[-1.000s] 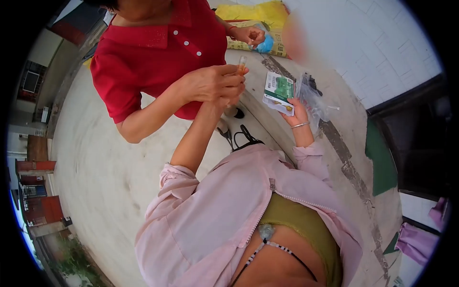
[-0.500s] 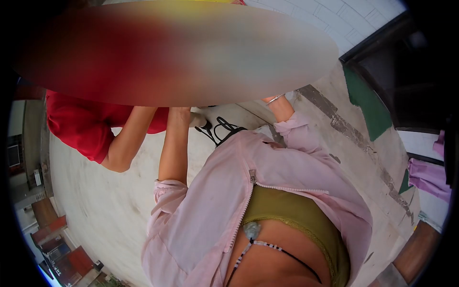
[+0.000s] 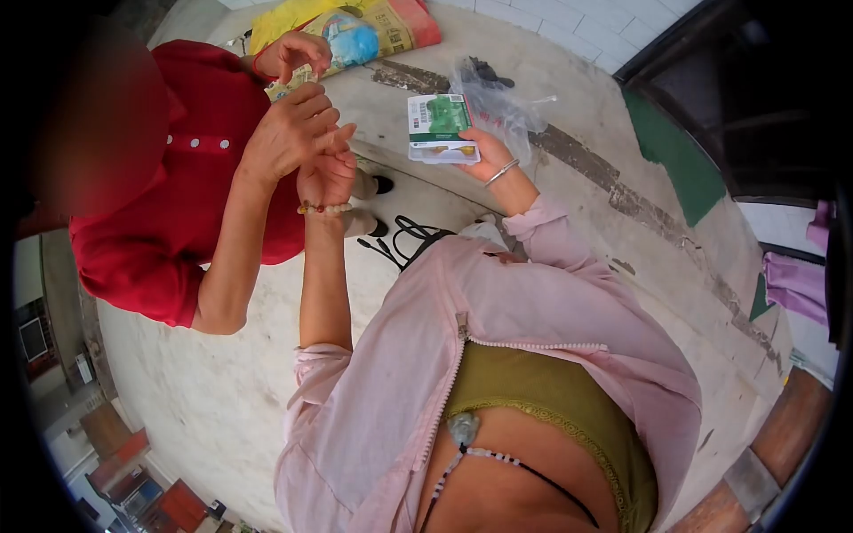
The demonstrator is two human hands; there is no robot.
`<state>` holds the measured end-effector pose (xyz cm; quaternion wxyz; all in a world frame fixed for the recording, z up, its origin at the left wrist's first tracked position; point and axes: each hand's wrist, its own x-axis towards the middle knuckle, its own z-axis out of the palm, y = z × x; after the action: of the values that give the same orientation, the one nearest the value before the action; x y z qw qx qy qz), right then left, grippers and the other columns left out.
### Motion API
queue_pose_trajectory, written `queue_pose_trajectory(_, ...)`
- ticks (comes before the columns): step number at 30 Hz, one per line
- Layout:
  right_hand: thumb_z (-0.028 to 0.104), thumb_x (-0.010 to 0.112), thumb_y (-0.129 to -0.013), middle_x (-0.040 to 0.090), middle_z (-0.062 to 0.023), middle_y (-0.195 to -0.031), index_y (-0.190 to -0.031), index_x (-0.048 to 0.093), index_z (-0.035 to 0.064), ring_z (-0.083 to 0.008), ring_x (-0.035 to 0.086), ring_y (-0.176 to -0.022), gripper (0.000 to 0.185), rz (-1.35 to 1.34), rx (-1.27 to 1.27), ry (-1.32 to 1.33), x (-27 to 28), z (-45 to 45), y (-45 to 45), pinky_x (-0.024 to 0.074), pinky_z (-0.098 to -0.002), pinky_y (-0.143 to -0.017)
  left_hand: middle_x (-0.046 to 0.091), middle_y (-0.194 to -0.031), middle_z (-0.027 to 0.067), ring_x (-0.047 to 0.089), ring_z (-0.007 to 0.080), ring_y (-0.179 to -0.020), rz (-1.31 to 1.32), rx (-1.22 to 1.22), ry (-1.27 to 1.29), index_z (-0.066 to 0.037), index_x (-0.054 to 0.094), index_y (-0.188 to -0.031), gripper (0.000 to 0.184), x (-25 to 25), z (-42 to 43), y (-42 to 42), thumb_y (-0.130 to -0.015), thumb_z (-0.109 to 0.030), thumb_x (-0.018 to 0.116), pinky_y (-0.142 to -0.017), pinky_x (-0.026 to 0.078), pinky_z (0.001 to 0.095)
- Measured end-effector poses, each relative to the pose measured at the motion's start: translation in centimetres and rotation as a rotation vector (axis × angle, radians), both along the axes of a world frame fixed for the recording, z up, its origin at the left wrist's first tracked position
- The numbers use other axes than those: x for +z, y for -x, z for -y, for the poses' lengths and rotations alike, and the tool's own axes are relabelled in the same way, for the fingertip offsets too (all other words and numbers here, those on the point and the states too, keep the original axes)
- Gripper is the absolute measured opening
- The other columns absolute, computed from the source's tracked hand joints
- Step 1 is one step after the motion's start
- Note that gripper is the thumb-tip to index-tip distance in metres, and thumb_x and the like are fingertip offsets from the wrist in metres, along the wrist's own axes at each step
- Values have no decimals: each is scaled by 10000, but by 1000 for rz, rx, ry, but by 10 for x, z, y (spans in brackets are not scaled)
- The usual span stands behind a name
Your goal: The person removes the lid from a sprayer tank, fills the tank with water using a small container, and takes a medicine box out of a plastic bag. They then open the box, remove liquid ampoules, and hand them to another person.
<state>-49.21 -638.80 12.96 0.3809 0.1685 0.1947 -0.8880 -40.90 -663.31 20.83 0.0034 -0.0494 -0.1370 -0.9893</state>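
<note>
My left hand (image 3: 329, 178), with a beaded bracelet at its wrist, is palm up against the hand (image 3: 289, 133) of a person in a red shirt. That hand covers most of my fingers, so I cannot tell what they hold, if anything. The person's other hand (image 3: 293, 55) is raised just behind, its fingers bent. My right hand (image 3: 487, 158), a silver bangle at its wrist, grips a white and green box (image 3: 437, 117). Under the box's near edge a clear tray (image 3: 442, 155) shows with small amber items. A clear plastic bag (image 3: 511, 115) is beside that hand.
The person in the red shirt (image 3: 222, 186) stands close at the left. Yellow and red printed sacks (image 3: 391, 31) lie on the pale floor (image 3: 195, 400) at the top. A tiled white wall (image 3: 577, 27) and a dark doorway (image 3: 746, 115) are at the upper right.
The view has shifted, so both my hands appear further left. A small tube with amber contents, between the person's fingers and mine a second ago, is no longer visible. My right hand still holds the box.
</note>
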Motion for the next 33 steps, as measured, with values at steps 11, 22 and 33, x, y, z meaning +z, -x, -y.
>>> queue_pose_trajectory(11,45,461,-755,491,-188,-1059,-1077,408,-48,-326,504,-959,340,-82,146,44,14,-7,-3,394,-449,-857,516,-1026,162,504,290,-931,859,-215,215,36,400,-1103,416,-62,-57,61,-809,-236,512,-817,412,406)
queue_pose_trajectory(22,88,499,-799,371,-125,-1202,-1295,180,121,-255,457,-1042,590,-402,-36,53,38,-24,-35,407,-454,-845,500,-1062,174,489,310,-987,918,-233,303,43,410,-1084,303,-94,-62,86,-825,-115,409,-879,382,448)
queue_pose_trajectory(33,42,469,-815,310,-52,-1255,-1315,154,161,-222,428,-1069,603,-493,-198,-379,69,-16,-52,436,-391,-825,529,-1008,145,516,243,-949,864,-249,363,31,424,-1052,249,-54,-72,69,-839,-93,392,-831,439,344)
